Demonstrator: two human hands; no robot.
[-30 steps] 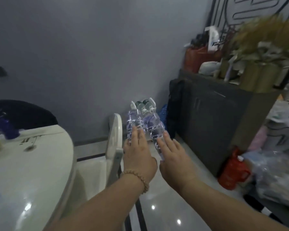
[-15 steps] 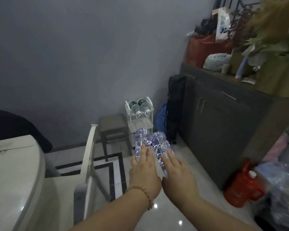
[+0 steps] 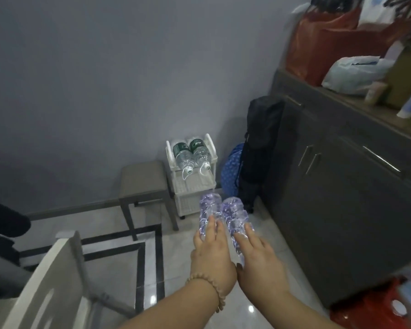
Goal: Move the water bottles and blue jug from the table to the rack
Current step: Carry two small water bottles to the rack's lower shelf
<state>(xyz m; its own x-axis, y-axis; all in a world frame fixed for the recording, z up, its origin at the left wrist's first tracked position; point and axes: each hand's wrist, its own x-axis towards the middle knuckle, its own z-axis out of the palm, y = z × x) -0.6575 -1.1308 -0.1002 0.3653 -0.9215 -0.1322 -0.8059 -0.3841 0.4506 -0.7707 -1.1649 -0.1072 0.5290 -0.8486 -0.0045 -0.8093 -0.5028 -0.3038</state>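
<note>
My left hand (image 3: 212,255) grips a clear ribbed water bottle (image 3: 208,210), held out in front of me and pointing away. Beside it my right hand (image 3: 259,262) grips a second clear ribbed bottle (image 3: 234,213). Both bottles are side by side above the floor. Ahead, against the grey wall, stands a small white tiered rack (image 3: 192,186). Two green-labelled water bottles (image 3: 192,155) lie on its top shelf with their caps towards me. The table and the blue jug are out of view.
A grey stool (image 3: 142,184) stands left of the rack. A white chair back (image 3: 55,276) is at lower left. A dark cabinet (image 3: 342,186) runs along the right, a black bag (image 3: 261,148) and a blue bag (image 3: 233,172) beside it. A red container (image 3: 370,307) sits on the floor.
I have turned away from the table and moved nearer the rack with both bottles held out. The table has left the view. The rack now appears larger and nearer.
</note>
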